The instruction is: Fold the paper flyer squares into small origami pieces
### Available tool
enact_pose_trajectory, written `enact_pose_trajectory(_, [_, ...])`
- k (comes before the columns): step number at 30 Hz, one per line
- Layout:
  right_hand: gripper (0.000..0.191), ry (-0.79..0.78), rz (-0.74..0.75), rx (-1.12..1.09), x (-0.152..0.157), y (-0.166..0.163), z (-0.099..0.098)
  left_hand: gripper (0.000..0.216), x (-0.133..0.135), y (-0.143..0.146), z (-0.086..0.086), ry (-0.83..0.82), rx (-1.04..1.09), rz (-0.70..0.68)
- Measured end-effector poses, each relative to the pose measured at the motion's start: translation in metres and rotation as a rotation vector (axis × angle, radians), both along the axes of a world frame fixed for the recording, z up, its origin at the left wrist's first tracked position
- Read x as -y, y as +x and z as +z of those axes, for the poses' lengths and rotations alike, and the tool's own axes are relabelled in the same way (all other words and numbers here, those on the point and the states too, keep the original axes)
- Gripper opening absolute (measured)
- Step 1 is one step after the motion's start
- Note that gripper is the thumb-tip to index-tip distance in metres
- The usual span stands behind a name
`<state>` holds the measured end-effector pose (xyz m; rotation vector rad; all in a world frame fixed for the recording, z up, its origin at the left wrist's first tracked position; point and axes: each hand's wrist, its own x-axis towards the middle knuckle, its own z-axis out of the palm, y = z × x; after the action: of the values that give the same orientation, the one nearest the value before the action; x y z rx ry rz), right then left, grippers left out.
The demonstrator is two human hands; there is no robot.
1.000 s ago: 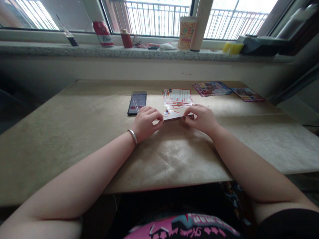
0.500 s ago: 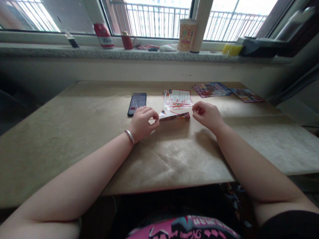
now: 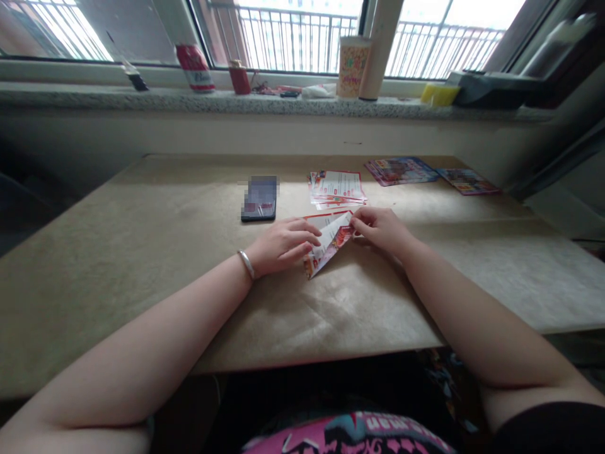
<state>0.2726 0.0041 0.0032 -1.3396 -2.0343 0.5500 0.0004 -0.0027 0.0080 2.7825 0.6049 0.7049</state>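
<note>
On the table lies a printed paper sheet (image 3: 326, 244), white on one face and colourful on the other, with its right part bent over diagonally. My left hand (image 3: 287, 244) rests on the sheet's left side, fingers stretched out. At the upper right corner of the paper, my right hand (image 3: 378, 228) pinches the edge between thumb and fingers. Just beyond is a loose stack of printed sheets (image 3: 340, 184), white side up with red marks. A dark phone (image 3: 259, 198) sits behind my left hand.
Colourful printed packets (image 3: 401, 170) lie at the back right, with another printed packet (image 3: 467, 180) beside them. On the windowsill (image 3: 293, 106) stand a red can (image 3: 195, 67), a red bottle (image 3: 239, 77), a patterned cup (image 3: 353, 68) and a yellow object (image 3: 439, 94).
My left hand has opened from a pinch and flattened onto the sheet. My right hand has come down and left, and now grips its corner. The sheet is turned up diagonally.
</note>
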Motion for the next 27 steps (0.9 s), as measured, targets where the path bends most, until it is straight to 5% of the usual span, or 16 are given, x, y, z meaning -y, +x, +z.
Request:
enact_pose_trajectory(6, [0.02, -0.016, 0.032, 0.04, -0.006, -0.002, -0.006, 0.035, -0.006, 0.002, -0.011, 0.052, -0.224, 0.216])
enact_pose_trajectory(13, [0.033, 0.156, -0.042, 0.159, -0.009, -0.008, -0.015, 0.044, 0.001, 0.002, -0.01, 0.101, -0.359, 0.294])
enact_pose_trajectory(17, [0.027, 0.185, -0.071, 0.243, 0.004, -0.017, -0.004, 0.049, 0.006, 0.004, -0.009, 0.115, -0.382, 0.324])
enact_pose_trajectory(21, [0.026, 0.028, -0.003, 0.366, 0.011, -0.022, 0.001, 0.055, 0.005, 0.005, -0.011, 0.083, -0.386, 0.398])
enact_pose_trajectory(27, [0.023, 0.107, 0.053, 0.4, 0.005, -0.02, -0.004, 0.049, -0.002, 0.003, -0.013, 0.041, -0.236, 0.417])
